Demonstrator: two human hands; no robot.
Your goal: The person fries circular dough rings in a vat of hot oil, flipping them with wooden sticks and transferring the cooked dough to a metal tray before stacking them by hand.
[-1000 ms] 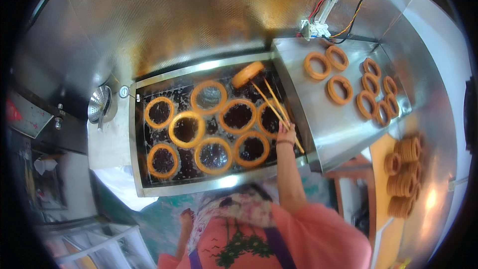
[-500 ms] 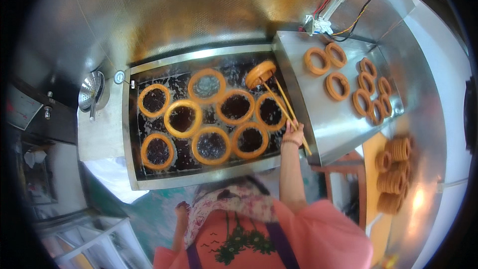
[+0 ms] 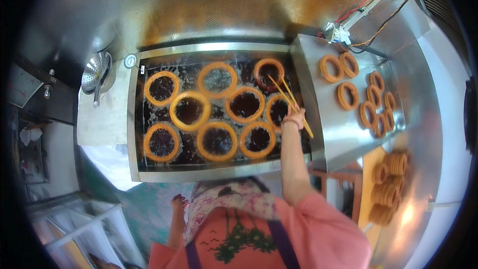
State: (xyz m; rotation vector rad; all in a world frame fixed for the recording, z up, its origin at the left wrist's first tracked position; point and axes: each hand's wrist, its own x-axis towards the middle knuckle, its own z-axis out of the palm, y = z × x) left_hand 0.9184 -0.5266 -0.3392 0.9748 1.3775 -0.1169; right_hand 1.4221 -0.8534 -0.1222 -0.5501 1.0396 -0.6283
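My right hand (image 3: 294,118) is closed around a pair of long wooden chopsticks (image 3: 306,128). Their tips reach into a golden dough ring (image 3: 269,62), which lies in dark oil at the fryer's far right corner. Several more fried dough rings (image 3: 189,93) float across the wide metal fryer (image 3: 219,175); one sits partly behind the chopsticks and my right hand. My left hand (image 3: 179,200) hangs low beside the apron, in front of the fryer, its fingers loosely apart and holding nothing I can see.
To the right, a steel draining tray (image 3: 343,134) carries several browned rings. Stacks of rings (image 3: 388,189) stand on a lower wooden surface. A perforated ladle (image 3: 96,72) rests on the left counter (image 3: 94,124). A dial thermometer (image 3: 130,61) is at the fryer's left corner; wires (image 3: 378,27) hang above the tray.
The ring that was raised and tilted on the chopsticks now lies flat in the oil at the far right corner. The whole view has shifted slightly.
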